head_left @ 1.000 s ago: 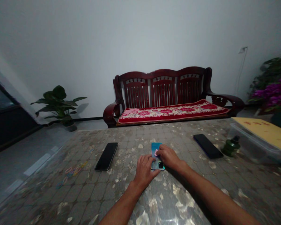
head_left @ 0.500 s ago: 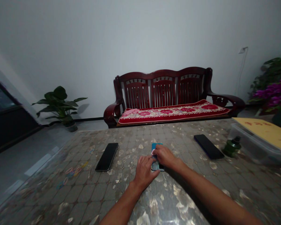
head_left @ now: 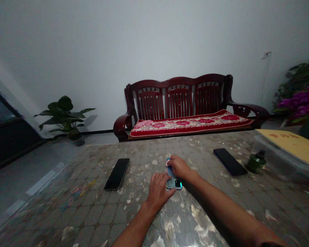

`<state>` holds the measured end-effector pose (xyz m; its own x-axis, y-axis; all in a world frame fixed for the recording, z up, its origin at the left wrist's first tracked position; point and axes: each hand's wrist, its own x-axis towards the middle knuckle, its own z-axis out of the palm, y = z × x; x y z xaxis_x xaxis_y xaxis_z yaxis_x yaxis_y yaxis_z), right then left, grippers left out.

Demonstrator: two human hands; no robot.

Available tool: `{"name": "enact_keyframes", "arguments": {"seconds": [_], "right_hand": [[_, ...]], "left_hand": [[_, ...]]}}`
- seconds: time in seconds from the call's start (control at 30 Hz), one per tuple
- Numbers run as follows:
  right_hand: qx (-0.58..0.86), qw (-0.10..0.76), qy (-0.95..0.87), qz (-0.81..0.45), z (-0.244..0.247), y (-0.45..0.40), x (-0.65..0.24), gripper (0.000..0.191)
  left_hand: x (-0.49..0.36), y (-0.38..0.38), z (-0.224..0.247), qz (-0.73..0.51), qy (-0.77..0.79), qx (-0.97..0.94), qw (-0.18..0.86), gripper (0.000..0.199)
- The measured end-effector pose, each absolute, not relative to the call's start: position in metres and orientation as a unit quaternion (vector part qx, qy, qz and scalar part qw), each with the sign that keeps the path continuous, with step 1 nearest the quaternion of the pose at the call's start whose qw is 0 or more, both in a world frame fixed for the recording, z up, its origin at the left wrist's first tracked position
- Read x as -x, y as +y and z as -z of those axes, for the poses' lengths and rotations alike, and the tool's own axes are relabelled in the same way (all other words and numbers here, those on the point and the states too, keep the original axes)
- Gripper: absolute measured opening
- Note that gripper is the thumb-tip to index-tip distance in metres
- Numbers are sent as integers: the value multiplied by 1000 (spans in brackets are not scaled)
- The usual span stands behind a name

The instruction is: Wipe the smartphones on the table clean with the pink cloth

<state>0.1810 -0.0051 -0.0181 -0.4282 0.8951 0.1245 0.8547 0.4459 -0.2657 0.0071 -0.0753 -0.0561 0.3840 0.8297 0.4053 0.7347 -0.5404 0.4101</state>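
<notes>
A phone (head_left: pixel 172 183) lies back up on the table, its dark square camera block at the near right corner. My left hand (head_left: pixel 158 187) is at its left side, thumb at the near edge and fingers on the left edge. Over the far end of the phone is my right hand (head_left: pixel 179 166), fingers closed on a small blue and pinkish-white item (head_left: pixel 168 162), mostly hidden by the fingers. To the left lies a black phone (head_left: pixel 117 174), and to the right another dark phone (head_left: pixel 229 161).
Coloured rubber bands (head_left: pixel 79 190) are scattered on the patterned table (head_left: pixel 113 216) at the left. A green bottle (head_left: pixel 256 161) and a clear plastic box (head_left: pixel 275 159) with a yellow sheet (head_left: pixel 292 142) stand at the right. Beyond is a red wooden bench (head_left: pixel 179 99).
My right hand has moved slightly away from me, uncovering the phone's camera block. Less of the blue item shows now. My left hand has stayed about where it was.
</notes>
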Motion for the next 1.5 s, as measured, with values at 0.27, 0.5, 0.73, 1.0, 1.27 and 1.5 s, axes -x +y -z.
{"name": "enact_keyframes", "arguments": {"seconds": [0.27,0.5,0.73,1.0,1.27,1.5], "right_hand": [[566,130,-811,-73,13,2,-189,32],[506,145,-846,-82,22,-15,-182,30],[543,146,-824,-76,19,-15,-193,29],[549,147,-818,-94,16,-30,-185,28],[567,188,-791,-132,21,-29,-194,36],[503,260,-793,-223,40,-49,-199,36]], "left_hand": [[-7,-76,55,-307,467,-827,62,33],[-8,-76,52,-283,483,-824,84,29],[-9,-77,52,-273,493,-819,111,26],[-9,-77,57,-298,473,-821,112,23],[-11,-77,59,-299,476,-820,109,22],[-12,-78,65,-304,476,-821,80,16]]}}
